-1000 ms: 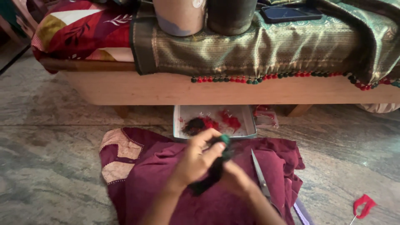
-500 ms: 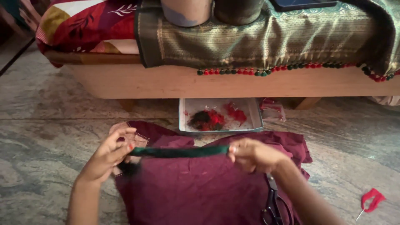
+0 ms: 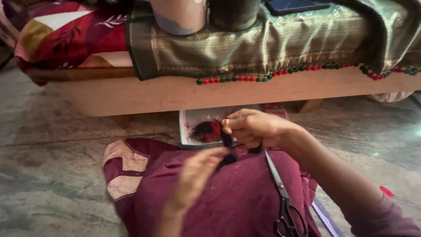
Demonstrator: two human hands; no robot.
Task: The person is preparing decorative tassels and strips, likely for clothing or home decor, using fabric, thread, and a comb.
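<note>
Pinching dark strip (image 3: 227,141) — both hands (image 3: 256,128) meeting.

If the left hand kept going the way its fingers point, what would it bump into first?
Probably the dark strip that both hands pinch, then the right hand just beyond it. The left hand points up and right, toward them. Depth is hard to judge from this one view.

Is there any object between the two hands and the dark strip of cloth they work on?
Nothing visible stands between them. The right hand already pinches the dark strip at its top, and the left hand touches its lower end. The scissors lie aside on the maroon garment, under the right forearm.
</note>
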